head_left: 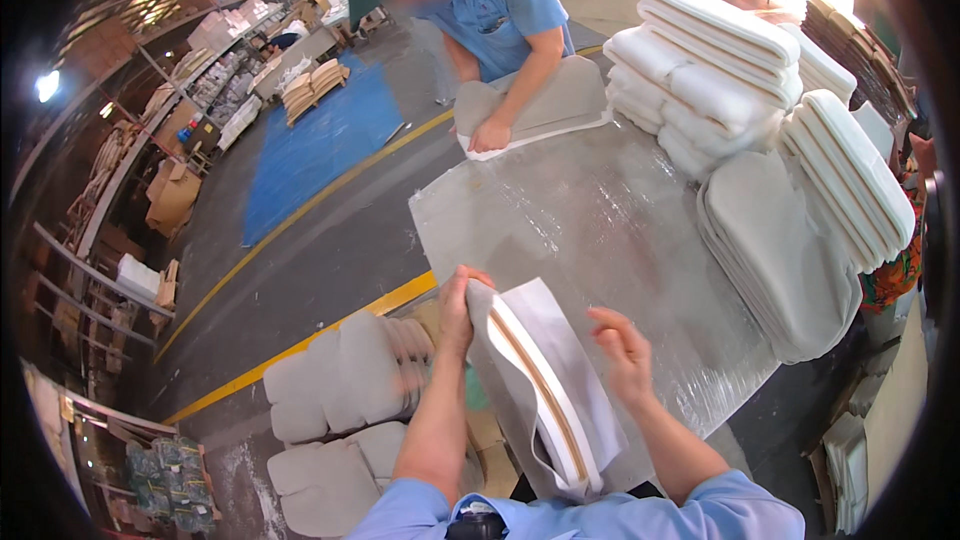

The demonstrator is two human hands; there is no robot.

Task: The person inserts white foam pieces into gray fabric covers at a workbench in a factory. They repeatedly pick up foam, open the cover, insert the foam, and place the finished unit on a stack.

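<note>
Close to my body, a grey-covered padded panel (480, 375) stands on edge. Its grey cover gapes along the top, showing white padding with a tan strip (541, 386) in the middle. My left hand (455, 315) grips the panel's far upper corner, with the fingers curled over the cover. To the right of the panel, my right hand (622, 350) is raised in the air with nothing in it, its fingers apart and half bent. The panel's lower part is hidden. Ahead of it lies the plastic-covered tabletop (540, 230).
Across the table a person in a blue shirt (510, 0) handles another grey panel (550, 90). White padded pieces (710, 50) are stacked at the far right, grey panels (780, 250) at the right edge. More grey panels (330, 380) are piled low on the left.
</note>
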